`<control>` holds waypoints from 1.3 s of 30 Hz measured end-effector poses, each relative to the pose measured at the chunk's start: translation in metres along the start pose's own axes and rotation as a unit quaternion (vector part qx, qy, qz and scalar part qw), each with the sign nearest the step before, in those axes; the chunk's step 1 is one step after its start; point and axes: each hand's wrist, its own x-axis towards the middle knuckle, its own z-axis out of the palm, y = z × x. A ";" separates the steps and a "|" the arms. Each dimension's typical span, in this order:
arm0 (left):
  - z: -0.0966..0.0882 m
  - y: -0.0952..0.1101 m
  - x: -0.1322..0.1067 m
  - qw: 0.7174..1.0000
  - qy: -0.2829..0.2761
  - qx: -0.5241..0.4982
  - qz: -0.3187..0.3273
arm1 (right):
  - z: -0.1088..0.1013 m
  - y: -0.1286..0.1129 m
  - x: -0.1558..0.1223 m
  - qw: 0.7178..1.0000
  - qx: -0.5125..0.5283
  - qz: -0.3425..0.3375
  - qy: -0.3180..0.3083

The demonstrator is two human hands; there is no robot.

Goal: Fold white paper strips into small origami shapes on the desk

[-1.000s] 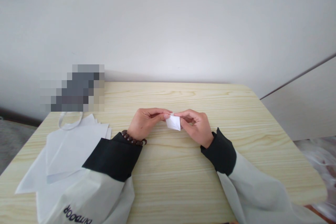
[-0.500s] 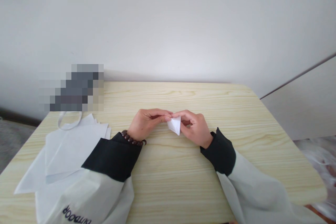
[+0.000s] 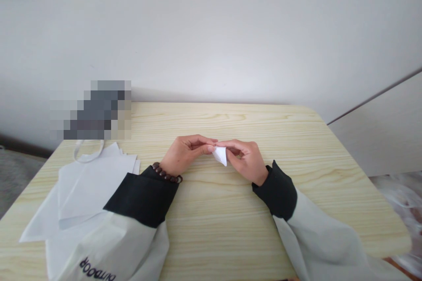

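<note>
A small folded piece of white paper (image 3: pixel 220 155) is held between my two hands, a little above the middle of the table. My left hand (image 3: pixel 187 153) pinches its upper left side between thumb and fingers. From the other side my right hand (image 3: pixel 243 157) grips its right edge, with the index finger along the top and the thumb below. The fingertips of both hands meet at the paper's top, so part of it is hidden. One pointed corner hangs down between the hands.
Several loose white paper sheets (image 3: pixel 89 189) lie overlapping at the left, partly under my left sleeve. A white ring-shaped band (image 3: pixel 76 151) rests at their top, beside a blurred dark object (image 3: pixel 95 112). Behind the wooden table (image 3: pixel 224 228) rises a pale wall (image 3: pixel 211 30).
The paper shows slightly smaller and more tilted between my fingers. My right index finger has straightened along its top. Otherwise the hands stay in nearly the same place.
</note>
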 end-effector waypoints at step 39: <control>0.003 0.003 -0.008 0.915 0.057 0.319 0.239 | -0.001 0.003 0.007 0.983 0.124 0.137 0.024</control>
